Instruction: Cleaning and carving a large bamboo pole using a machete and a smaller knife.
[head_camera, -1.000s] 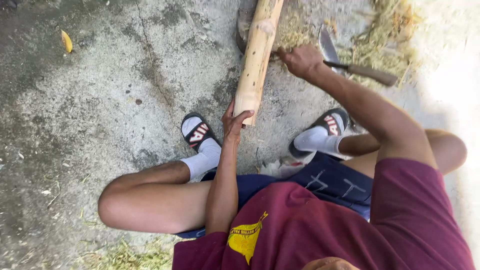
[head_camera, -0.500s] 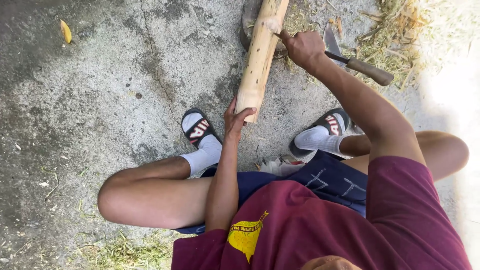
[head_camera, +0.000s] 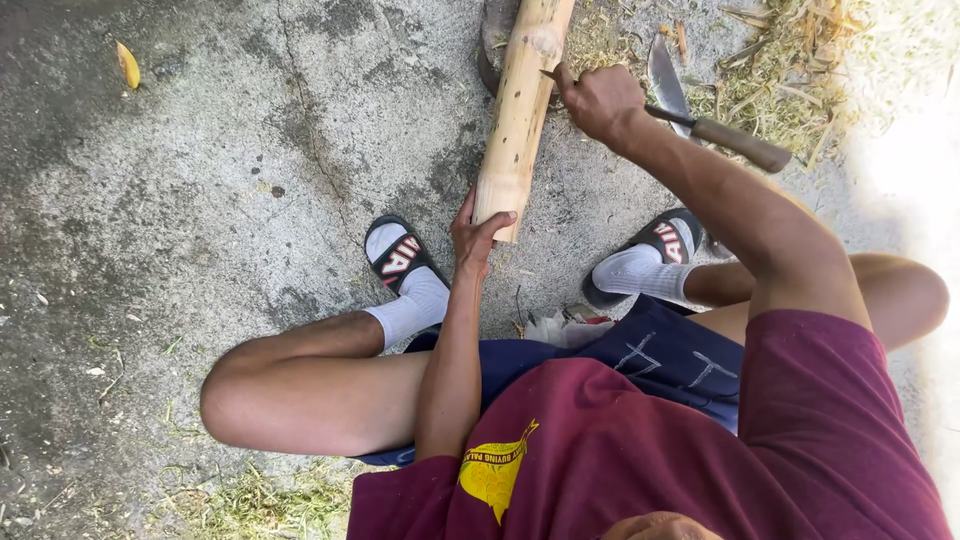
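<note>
Seated person viewed from above, legs bent, feet on a concrete floor (head_camera: 200, 200).

Left hand (head_camera: 478, 232): at the near end of a pale bamboo pole (head_camera: 520, 110), fingers clamped around the pole's lower end, thumb across its cut face. The pole runs from this hand toward 12 o'clock, tilted slightly to 1 o'clock, its far end passing out of frame over a dark stone or block (head_camera: 492, 50) that is only partly visible.

Right hand (head_camera: 598, 100): fingers closed together in a fist, just beside the pole's right edge, at 1 o'clock from the left hand. A thin dark tip shows at the fist toward the pole; what the fist grips cannot be told with certainty.

A knife (head_camera: 700, 115) with a broad blade and wooden handle lies on the ground behind the right wrist, blade toward 12 o'clock, handle toward 4 o'clock.

Feet: white socks in black slides, left slide (head_camera: 398, 262) at 9 o'clock from the left hand, right slide (head_camera: 668, 240) at 3 o'clock.

Dry shavings (head_camera: 800, 70) are heaped at 2 o'clock. A yellow leaf (head_camera: 128, 64) lies well apart at 10 o'clock.
</note>
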